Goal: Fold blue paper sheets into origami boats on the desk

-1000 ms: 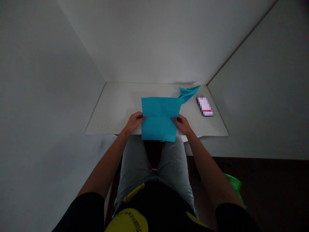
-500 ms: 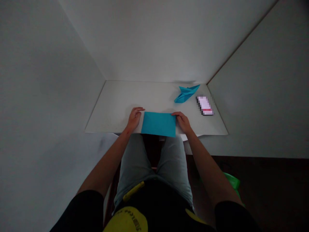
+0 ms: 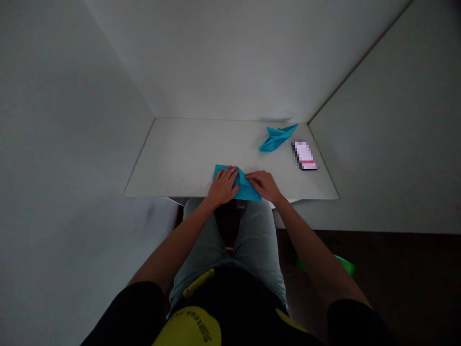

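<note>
A sheet of blue paper [image 3: 248, 192] lies at the front edge of the white table, its top right corner turned inward so that a slanted edge runs down the right side. My left hand [image 3: 223, 186] rests on the left part of the sheet with its fingers stretched out, covering some of it. At the slanted edge, my right hand [image 3: 266, 183] has its fingertips together on the turned corner; the thumb is partly hidden. Farther back on the right stands a folded blue paper boat [image 3: 276, 139].
The narrow white table [image 3: 180, 154] has walls at its back and both sides. A phone with a blurred screen [image 3: 305, 155] lies near its right edge. Below on the right, a green plastic object [image 3: 345, 265] shows partly behind my right forearm.
The top right corner of the blue paper has been folded inward. My left hand has moved right, from beside the sheet onto it. My right hand has moved slightly inward and down.
</note>
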A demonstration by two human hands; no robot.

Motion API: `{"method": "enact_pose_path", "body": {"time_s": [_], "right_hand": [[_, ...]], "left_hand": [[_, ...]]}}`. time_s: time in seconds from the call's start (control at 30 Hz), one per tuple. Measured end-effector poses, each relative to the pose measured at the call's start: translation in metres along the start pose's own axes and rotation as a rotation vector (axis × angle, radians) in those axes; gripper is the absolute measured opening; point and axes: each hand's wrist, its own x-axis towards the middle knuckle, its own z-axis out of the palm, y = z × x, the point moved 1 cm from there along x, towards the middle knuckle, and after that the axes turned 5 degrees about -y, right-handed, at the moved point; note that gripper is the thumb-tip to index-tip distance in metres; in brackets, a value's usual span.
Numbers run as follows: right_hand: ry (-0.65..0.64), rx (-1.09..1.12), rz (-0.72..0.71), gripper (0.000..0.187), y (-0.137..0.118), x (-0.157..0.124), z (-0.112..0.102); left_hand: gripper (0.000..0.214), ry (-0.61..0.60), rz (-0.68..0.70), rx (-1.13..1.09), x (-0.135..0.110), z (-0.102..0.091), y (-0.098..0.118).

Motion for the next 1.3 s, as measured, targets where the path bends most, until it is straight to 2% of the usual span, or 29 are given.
{"method": "enact_pose_path", "body": {"time_s": [0.13, 0.3, 0.43, 0.57, 0.63, 0.73, 0.83, 0.9, 1.0, 1.13, 1.2, 1.3], "right_hand": [[-0.091, -0.282, -0.09, 0.034, -0.01, -0.006, 0.007], [-0.144, -0.361, -0.114, 0.039, -0.01, -0.008, 0.008], [-0.14, -0.37, -0.131, 0.037, -0.009, -0.007, 0.007], [-0.12, -0.347, -0.126, 0.035, -0.011, -0.007, 0.008], [-0.118, -0.338, -0.124, 0.035, -0.012, -0.007, 0.008], [-0.113, -0.333, -0.112, 0.037, -0.011, -0.007, 0.007], [-0.106, -0.325, -0.099, 0.037, -0.009, -0.006, 0.007], [-0.099, -0.308, -0.102, 0.036, -0.007, -0.006, 0.008], [-0.084, -0.287, -0.113, 0.032, -0.006, -0.006, 0.01], [-0.099, -0.346, -0.112, 0.032, -0.013, -0.011, 0.01], [-0.131, -0.394, -0.118, 0.039, -0.019, -0.015, 0.008], [-0.205, -0.436, -0.127, 0.064, -0.027, -0.019, 0.003]], "left_hand": [[0.055, 0.111, -0.138, -0.116, 0.007, 0.003, -0.014], [0.059, 0.221, -0.346, -0.088, 0.014, -0.012, -0.047], [0.054, 0.195, -0.362, -0.053, 0.016, -0.03, -0.066], [0.05, 0.171, -0.413, -0.179, 0.023, -0.039, -0.066], [0.045, 0.145, -0.383, -0.308, 0.024, -0.041, -0.06], [0.036, 0.083, -0.185, -0.429, 0.016, -0.04, -0.045], [0.046, -0.041, 0.033, -0.308, -0.002, -0.033, -0.03], [0.06, -0.119, 0.117, -0.17, -0.015, -0.026, -0.023], [0.074, -0.166, 0.165, -0.035, -0.03, -0.019, -0.02], [0.076, -0.144, 0.16, -0.017, -0.034, -0.018, -0.023], [0.073, -0.123, 0.157, -0.035, -0.033, -0.019, -0.026], [0.066, -0.115, 0.152, -0.053, -0.032, -0.022, -0.029]]}}
